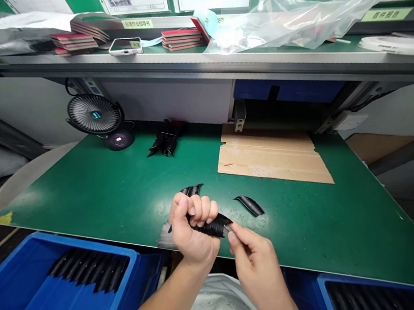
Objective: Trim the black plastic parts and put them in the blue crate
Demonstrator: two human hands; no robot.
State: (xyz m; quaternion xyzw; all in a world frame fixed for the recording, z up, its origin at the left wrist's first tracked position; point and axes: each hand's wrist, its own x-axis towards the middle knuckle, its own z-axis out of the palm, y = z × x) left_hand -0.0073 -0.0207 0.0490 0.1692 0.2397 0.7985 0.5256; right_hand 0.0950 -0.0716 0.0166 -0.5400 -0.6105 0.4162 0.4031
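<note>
My left hand (pixel 192 227) is wrapped round a curved black plastic part (pixel 212 226) above the front of the green table. At the right end of that part, my right hand (pixel 256 251) has thumb and forefinger pinched together. A pale glint shows at those fingertips, too small to name. Just behind my left hand lies another black curved piece (pixel 191 190), partly covered by the fist. A single black curved piece (pixel 249 205) rests on the table farther right.
Blue bins (pixel 82 244) (pixel 327 281) with rows of black parts stand below the table edge on both sides. At the back are a small fan (pixel 95 113), a cluster of black parts (pixel 164 143) and a cardboard sheet (pixel 273 157). A shelf (pixel 187 64) spans above.
</note>
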